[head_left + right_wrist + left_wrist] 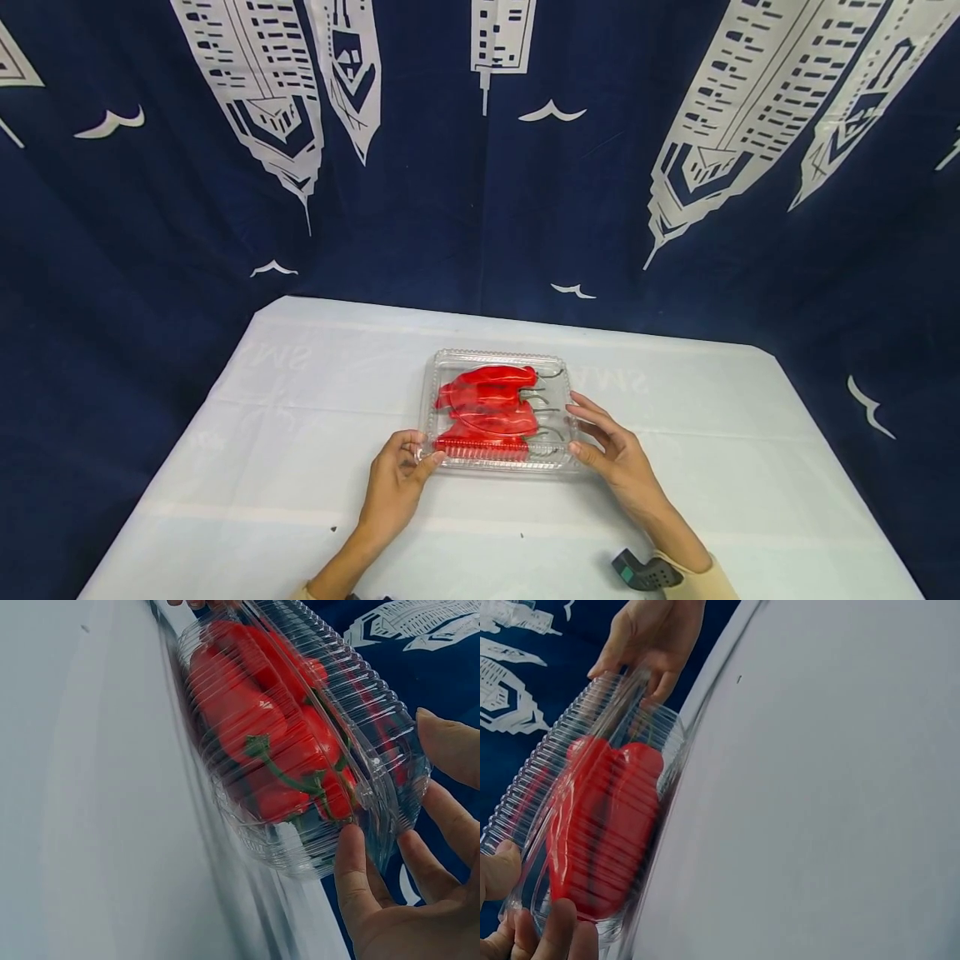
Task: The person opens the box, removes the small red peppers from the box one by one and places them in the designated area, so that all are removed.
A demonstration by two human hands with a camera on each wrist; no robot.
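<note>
A clear plastic clamshell container (555,450) stands on the white table, its lid closed. Inside lie several red peppers (487,400) with green stems pointing right. My left hand (393,483) grips the near left corner of the container, thumb on top and fingers round the side. At the opposite end, my right hand (626,462) holds the right side between thumb and fingers. The right wrist view shows the fingertips against the ribbed wall (386,802) and the peppers' stems close by. From the left wrist, the ribbed lid edge (555,742) runs between both hands.
A white cloth (262,500) covers the table, with a few dark specks near the front. Behind it hangs a dark blue curtain (480,217) printed with white buildings and birds. A dark band with a device (647,573) sits on my right wrist.
</note>
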